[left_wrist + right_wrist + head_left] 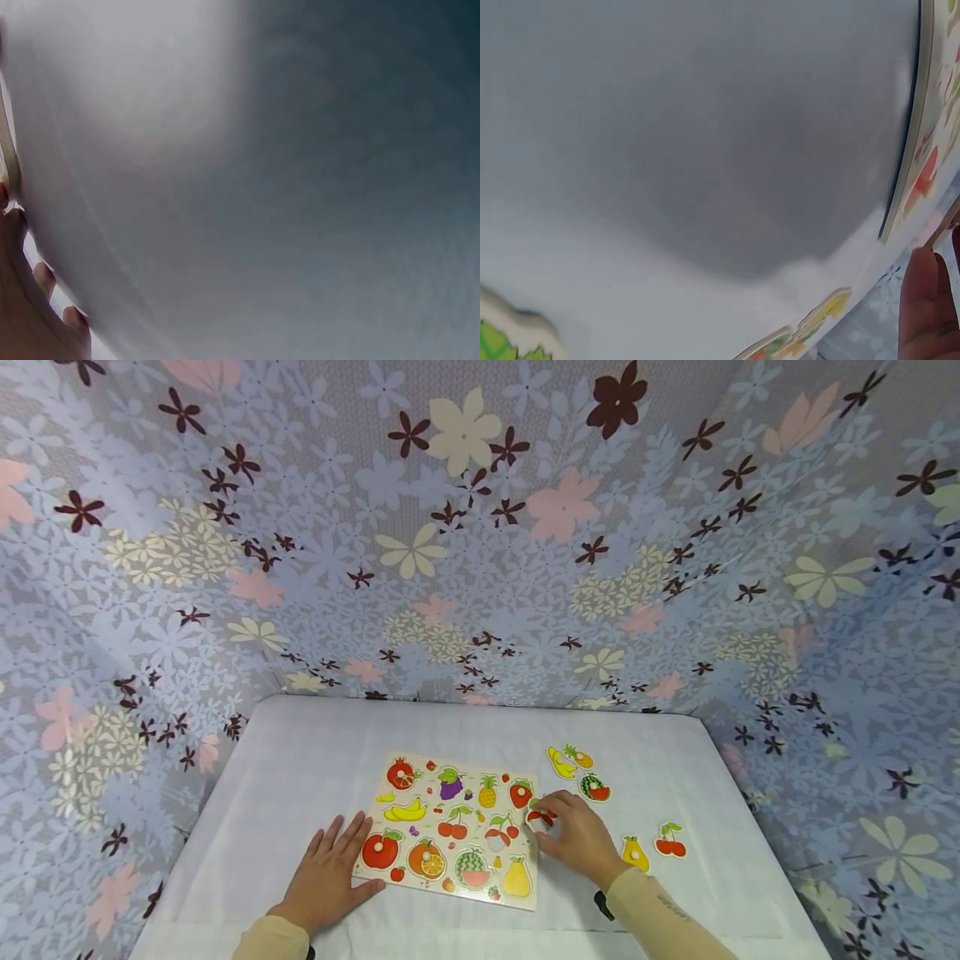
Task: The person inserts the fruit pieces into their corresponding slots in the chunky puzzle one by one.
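Note:
A wooden fruit puzzle board (pixel 420 887) lies on the white-covered table. My left hand (pixel 327 870) rests along its left edge, fingers straight, thumb at the lower left corner. Over the right edge, my right hand (pixel 577 839) pinches a red fruit puzzle piece (pixel 542 817), partly covered by the fingers; its exact fruit I cannot tell. Pomegranate (pixel 401 774), grape, strawberry (pixel 521 792), apple (pixel 381 852) and orange pieces sit in the board. In the right wrist view, fingertips (pixel 922 281) hold the thin piece's edge; the left wrist view catches only part of the left hand (pixel 37 315).
Right of the board lie loose banana (pixel 560 763), pineapple (pixel 579 757) and watermelon pieces (pixel 595 787). Nearer the right forearm are a pear piece (pixel 634 853) and a cherry piece (pixel 671 841). Floral cloth (pixel 480 568) surrounds the table's back and sides.

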Available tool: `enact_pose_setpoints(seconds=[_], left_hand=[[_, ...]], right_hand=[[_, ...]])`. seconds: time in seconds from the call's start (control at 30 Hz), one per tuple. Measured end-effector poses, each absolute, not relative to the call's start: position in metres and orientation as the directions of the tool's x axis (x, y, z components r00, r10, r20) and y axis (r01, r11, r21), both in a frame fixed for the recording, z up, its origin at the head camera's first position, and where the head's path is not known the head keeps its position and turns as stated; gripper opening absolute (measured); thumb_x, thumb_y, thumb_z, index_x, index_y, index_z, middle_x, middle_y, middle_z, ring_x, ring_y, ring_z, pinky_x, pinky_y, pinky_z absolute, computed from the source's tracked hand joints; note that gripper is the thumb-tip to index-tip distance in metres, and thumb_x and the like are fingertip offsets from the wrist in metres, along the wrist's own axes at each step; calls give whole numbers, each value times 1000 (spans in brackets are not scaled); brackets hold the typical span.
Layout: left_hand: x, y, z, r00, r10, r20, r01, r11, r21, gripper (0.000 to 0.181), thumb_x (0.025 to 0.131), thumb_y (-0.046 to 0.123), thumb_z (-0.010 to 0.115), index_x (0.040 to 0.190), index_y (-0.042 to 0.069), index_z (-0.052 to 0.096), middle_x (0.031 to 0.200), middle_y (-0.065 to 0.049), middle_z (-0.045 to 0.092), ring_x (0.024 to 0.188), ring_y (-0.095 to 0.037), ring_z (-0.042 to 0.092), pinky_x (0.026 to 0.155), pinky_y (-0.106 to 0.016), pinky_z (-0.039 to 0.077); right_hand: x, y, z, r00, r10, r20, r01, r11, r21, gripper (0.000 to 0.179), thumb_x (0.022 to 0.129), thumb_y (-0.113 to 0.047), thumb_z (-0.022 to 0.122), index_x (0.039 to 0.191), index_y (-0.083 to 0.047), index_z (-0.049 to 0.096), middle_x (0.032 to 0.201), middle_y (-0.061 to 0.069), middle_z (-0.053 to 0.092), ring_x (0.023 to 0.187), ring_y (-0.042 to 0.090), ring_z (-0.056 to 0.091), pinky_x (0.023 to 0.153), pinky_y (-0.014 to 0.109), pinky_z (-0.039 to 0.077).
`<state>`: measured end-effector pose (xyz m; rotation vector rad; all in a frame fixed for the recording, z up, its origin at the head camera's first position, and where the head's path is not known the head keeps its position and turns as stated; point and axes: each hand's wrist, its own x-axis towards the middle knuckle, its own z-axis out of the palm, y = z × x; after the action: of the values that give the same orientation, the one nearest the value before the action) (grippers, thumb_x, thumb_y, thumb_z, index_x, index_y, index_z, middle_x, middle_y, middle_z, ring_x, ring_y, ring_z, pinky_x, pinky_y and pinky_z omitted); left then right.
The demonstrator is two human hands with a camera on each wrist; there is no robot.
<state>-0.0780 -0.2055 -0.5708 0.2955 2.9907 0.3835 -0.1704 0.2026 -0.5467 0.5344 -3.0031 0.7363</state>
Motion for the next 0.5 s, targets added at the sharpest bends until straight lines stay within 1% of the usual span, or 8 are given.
enact_pose_setpoints(seconds=[0.17,0.37,0.5], left_hand=[[-78,-205,-569,-974,210,-88,181,949,258,98,85,70,61,156,10,33,162,-8,29,147,-40,22,117,-60,15],[-79,-207,-575,-974,211,-78,187,953,239,99,84,73,59,156,10,33,162,-7,29,147,-39,22,117,-60,16],[-78,-207,-575,-975,208,-74,185,954,238,99,83,72,60,156,10,35,161,-7,30,146,-39,24,116,-60,16]], right_hand=[[-169,195,-548,-942,-326,82,-326,826,-460,40,73,-26,88,110,-22,72,115,-10,60,104,12,56,94,35,51],[-169,189,-549,-935,-344,90,-344,808,-478,40,73,-25,87,110,-22,72,114,-11,60,102,11,55,92,34,52],[-168,183,-551,-930,-356,87,-353,805,-477,38,74,-27,86,110,-23,72,115,-11,60,105,13,55,94,35,51]])
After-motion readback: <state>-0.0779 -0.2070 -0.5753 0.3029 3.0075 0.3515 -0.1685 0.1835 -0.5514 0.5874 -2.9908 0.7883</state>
